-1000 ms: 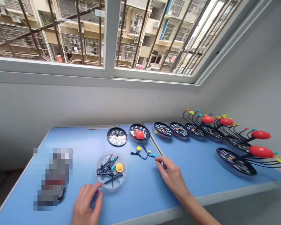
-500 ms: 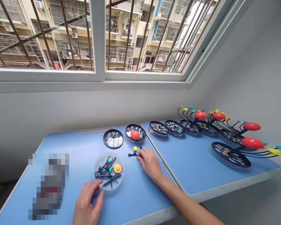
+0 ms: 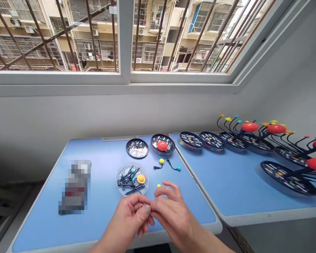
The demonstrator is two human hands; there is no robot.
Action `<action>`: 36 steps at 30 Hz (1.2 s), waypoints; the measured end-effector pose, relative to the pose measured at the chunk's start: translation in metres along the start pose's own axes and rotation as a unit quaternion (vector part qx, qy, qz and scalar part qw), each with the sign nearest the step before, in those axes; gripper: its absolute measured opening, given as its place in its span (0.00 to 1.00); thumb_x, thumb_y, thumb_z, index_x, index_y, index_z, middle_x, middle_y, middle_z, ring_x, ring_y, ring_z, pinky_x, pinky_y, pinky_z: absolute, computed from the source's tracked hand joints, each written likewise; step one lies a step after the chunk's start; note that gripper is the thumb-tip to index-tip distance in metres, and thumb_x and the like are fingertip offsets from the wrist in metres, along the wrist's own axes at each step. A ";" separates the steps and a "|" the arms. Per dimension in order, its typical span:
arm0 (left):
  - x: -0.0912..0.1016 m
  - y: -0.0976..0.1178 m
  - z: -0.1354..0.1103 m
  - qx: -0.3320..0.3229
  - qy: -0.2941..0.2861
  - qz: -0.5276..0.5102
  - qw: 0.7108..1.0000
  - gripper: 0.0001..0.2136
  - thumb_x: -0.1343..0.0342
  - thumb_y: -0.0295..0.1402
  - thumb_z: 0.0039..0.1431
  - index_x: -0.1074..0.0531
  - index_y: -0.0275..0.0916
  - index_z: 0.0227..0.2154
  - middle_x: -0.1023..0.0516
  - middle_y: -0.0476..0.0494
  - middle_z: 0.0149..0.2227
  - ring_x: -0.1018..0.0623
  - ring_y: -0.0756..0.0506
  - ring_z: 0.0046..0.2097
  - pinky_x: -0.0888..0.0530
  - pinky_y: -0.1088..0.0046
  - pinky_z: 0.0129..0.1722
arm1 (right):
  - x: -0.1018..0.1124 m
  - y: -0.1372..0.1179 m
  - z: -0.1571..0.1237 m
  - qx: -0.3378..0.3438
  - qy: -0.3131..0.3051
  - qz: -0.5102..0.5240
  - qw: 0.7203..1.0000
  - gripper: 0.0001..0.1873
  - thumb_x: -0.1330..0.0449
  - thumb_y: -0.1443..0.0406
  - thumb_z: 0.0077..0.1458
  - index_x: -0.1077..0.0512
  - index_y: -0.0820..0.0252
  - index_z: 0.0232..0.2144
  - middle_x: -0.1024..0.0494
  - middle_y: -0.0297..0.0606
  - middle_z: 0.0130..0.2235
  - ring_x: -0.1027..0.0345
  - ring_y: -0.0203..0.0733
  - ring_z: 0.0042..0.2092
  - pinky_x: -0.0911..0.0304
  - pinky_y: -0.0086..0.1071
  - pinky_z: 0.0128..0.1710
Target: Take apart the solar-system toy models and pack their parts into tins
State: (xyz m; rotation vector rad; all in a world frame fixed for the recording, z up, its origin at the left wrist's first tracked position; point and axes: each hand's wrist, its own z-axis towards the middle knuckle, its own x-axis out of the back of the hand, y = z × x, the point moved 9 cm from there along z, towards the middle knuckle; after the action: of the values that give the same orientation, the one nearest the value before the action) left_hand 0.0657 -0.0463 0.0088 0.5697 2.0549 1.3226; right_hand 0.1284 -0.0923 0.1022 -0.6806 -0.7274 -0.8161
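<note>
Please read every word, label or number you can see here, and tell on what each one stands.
No text can be read clearly.
Round black bases: small printing, too small to read.
Pixelated object on the table: too blurred to read.
Red sign on the far building: too small to read.

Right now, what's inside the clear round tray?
The tray holds black rods, a yellow knob and a teal bead; anything under the heap is hidden.
</note>
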 end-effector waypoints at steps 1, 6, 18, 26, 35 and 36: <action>0.003 0.001 -0.002 -0.006 0.014 -0.005 1.000 0.20 0.43 0.47 0.47 0.32 0.33 0.32 0.30 0.49 0.23 0.35 0.55 0.21 0.39 0.80 0.18 | 0.002 -0.003 -0.002 0.003 0.010 0.006 1.000 0.11 0.50 0.76 0.55 0.35 0.56 0.28 0.27 0.32 0.25 0.35 0.40 0.36 0.45 0.43 0.48; 0.018 -0.002 -0.016 -0.017 0.068 -0.026 0.997 0.21 0.40 0.49 0.43 0.32 0.34 0.29 0.29 0.48 0.23 0.35 0.54 0.21 0.35 0.79 0.18 | 0.008 0.028 -0.027 -0.176 0.087 0.113 0.974 0.02 0.46 0.67 0.55 0.35 0.55 0.33 0.27 0.35 0.30 0.33 0.41 0.34 0.36 0.32 0.35; 0.053 -0.052 -0.021 -0.010 0.133 0.100 0.986 0.16 0.46 0.45 0.51 0.27 0.39 0.36 0.24 0.46 0.29 0.29 0.49 0.29 0.29 0.76 0.26 | -0.033 0.088 -0.074 -0.332 0.090 0.094 0.934 0.08 0.50 0.64 0.58 0.37 0.57 0.27 0.32 0.32 0.24 0.37 0.35 0.26 0.40 0.27 0.26; 0.041 -0.077 -0.008 0.054 0.078 -0.040 0.995 0.21 0.40 0.50 0.43 0.25 0.35 0.30 0.28 0.48 0.22 0.34 0.54 0.20 0.32 0.77 0.20 | -0.011 0.134 -0.093 -0.288 0.011 -0.067 0.955 0.05 0.50 0.68 0.57 0.34 0.57 0.32 0.28 0.40 0.33 0.34 0.45 0.36 0.38 0.36 0.33; 0.013 -0.015 0.001 0.106 0.001 -0.241 0.965 0.07 0.39 0.31 0.45 0.31 0.33 0.23 0.33 0.51 0.22 0.45 0.59 0.19 0.54 0.84 0.14 | -0.025 0.128 -0.028 -0.391 0.072 0.329 0.857 0.07 0.45 0.61 0.53 0.34 0.59 0.29 0.30 0.34 0.26 0.35 0.36 0.27 0.38 0.31 0.27; 0.016 -0.007 0.006 0.088 0.010 -0.224 0.971 0.08 0.38 0.31 0.45 0.30 0.33 0.25 0.35 0.53 0.21 0.46 0.59 0.19 0.54 0.84 0.15 | -0.033 0.123 -0.016 -0.396 0.073 0.415 0.816 0.08 0.42 0.60 0.51 0.34 0.59 0.28 0.29 0.33 0.27 0.34 0.35 0.26 0.37 0.30 0.27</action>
State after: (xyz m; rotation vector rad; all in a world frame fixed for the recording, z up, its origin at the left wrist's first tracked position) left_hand 0.0581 -0.0353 -0.0035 0.1467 2.1663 0.8913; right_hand 0.2187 -0.0285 0.0366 -1.5279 0.1419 -0.3004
